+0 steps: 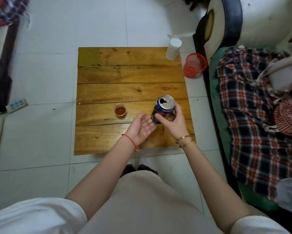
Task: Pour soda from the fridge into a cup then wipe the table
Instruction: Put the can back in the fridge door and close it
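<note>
While the can is up: my right hand point(173, 122) is wrapped round the blue soda can point(163, 109) at the right of centre of the frame, fingers curled on its side; it stands roughly upright, mouth open and facing up.
Left hand: my left hand point(142, 126) lies relaxed, palm up, fingers straight, just beside the can's lower part (whether the fingertips touch it I cannot tell).
Cup: the small clear cup point(120, 110) sits on the wooden table point(130, 92) left of the can, near it but apart, already holding brown soda.
Step in hand: I judge the pour is done or nearly so, and the can is about to be set down.
Doing it well: I would keep the can level, lower it flat onto the boards well apart from the cup, and let go only once it stands.
Wiping next: the white wipes tub point(173, 48) at the table's upper right corner looks the likely source.
Writing: a band of white characters runs round the can, too small for me to read; no brand name is legible.
</note>
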Available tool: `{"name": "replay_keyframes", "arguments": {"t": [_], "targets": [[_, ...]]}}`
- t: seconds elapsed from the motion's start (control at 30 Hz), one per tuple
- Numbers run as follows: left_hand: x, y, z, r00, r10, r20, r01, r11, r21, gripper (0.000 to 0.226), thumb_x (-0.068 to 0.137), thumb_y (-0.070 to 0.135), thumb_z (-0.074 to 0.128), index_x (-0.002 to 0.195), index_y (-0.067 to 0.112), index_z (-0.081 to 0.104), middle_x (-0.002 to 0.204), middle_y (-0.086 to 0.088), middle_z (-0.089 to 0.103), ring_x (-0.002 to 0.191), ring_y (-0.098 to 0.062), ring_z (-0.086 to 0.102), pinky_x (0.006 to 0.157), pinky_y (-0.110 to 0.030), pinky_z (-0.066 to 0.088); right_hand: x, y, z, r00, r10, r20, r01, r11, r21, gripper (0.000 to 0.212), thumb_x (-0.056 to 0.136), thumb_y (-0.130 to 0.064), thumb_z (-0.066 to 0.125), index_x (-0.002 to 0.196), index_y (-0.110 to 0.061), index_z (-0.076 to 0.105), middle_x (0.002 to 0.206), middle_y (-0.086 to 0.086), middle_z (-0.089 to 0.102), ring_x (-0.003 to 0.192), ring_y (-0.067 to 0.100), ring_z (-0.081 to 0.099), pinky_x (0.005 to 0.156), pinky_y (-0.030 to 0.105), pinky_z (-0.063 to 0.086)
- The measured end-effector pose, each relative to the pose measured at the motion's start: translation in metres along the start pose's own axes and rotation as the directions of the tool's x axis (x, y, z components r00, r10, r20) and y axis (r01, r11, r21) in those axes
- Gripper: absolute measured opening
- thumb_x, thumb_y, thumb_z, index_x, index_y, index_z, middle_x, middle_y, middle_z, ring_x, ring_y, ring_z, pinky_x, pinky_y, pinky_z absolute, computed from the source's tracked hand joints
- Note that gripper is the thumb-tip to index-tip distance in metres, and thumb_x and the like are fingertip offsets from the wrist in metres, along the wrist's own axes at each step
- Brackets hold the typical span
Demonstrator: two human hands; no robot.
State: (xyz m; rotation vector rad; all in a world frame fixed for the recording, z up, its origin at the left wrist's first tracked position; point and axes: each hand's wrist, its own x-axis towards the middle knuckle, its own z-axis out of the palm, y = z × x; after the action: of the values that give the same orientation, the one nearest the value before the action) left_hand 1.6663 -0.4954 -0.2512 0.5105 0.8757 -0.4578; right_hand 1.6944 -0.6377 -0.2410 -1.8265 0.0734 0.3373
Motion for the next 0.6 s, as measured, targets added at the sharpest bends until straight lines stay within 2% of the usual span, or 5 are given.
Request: {"name": "replay_keyframes", "arguments": {"t": [0.17, 0.23, 0.33, 0.47, 0.6], "targets": [[-0.041, 0.006, -0.001, 0.999, 0.02, 0.031, -0.021, 0.999, 0.038, 0.031, 0.102, 0.026, 0.045, 0.105, 0.0, 0.06, 0.098, -0.015, 0.065, 0.091, -0.025, 0.063, 0.108, -0.038, 0.044, -0.023, -0.022, -0.005, 0.996, -0.042, 0.074, 0.044, 0.999, -0.028, 0.064, 0.078, -0.012, 0.079, 0.134, -0.008, 0.047, 0.127, -0.002, 0.059, 0.116, -0.001, 0.056, 0.1, 0.016, 0.045], [-0.057, 0.008, -0.004, 0.998, 0.035, 0.05, -0.038, 0.998, 0.054, 0.035, 0.101, 0.026, 0.045, 0.116, -0.003, 0.057, 0.107, -0.019, 0.065, 0.096, -0.028, 0.064, 0.104, -0.038, 0.046, -0.032, -0.028, -0.006, 0.996, -0.051, 0.077, 0.053, 0.998, -0.016, 0.063, 0.079, -0.012, 0.077, 0.134, -0.008, 0.048, 0.128, 0.0, 0.06, 0.118, 0.004, 0.057, 0.101, 0.018, 0.046], [-0.079, 0.011, -0.011, 0.996, 0.054, 0.072, -0.059, 0.996, 0.071, 0.046, 0.101, 0.028, 0.047, 0.13, -0.007, 0.051, 0.121, -0.023, 0.062, 0.108, -0.032, 0.062, 0.107, -0.04, 0.045, -0.044, -0.037, -0.005, 0.994, -0.079, 0.075, 0.078, 0.997, 0.013, 0.06, 0.081, -0.01, 0.075, 0.135, -0.008, 0.048, 0.127, 0.002, 0.061, 0.116, 0.005, 0.059, 0.098, 0.018, 0.048], [-0.105, 0.01, -0.02, 0.993, 0.077, 0.09, -0.083, 0.995, 0.062, 0.05, 0.1, 0.029, 0.048, 0.133, -0.008, 0.049, 0.128, -0.025, 0.06, 0.124, -0.036, 0.056, 0.109, -0.041, 0.044, -0.06, -0.045, -0.002, 0.988, -0.135, 0.075, 0.133, 0.991, 0.023, 0.054, 0.083, -0.01, 0.072, 0.133, -0.01, 0.051, 0.123, -0.001, 0.063, 0.109, -0.007, 0.061, 0.09, 0.011, 0.048], [-0.127, 0.001, -0.033, 0.988, 0.11, 0.112, -0.115, 0.993, 0.037, 0.051, 0.1, 0.03, 0.049, 0.133, -0.009, 0.049, 0.135, -0.027, 0.056, 0.128, -0.037, 0.054, 0.111, -0.043, 0.041, -0.074, -0.051, 0.0, 0.976, -0.188, 0.11, 0.188, 0.982, 0.011, 0.053, 0.082, -0.014, 0.074, 0.131, -0.016, 0.053, 0.12, -0.008, 0.063, 0.108, -0.01, 0.06, 0.088, 0.009, 0.048]]}}
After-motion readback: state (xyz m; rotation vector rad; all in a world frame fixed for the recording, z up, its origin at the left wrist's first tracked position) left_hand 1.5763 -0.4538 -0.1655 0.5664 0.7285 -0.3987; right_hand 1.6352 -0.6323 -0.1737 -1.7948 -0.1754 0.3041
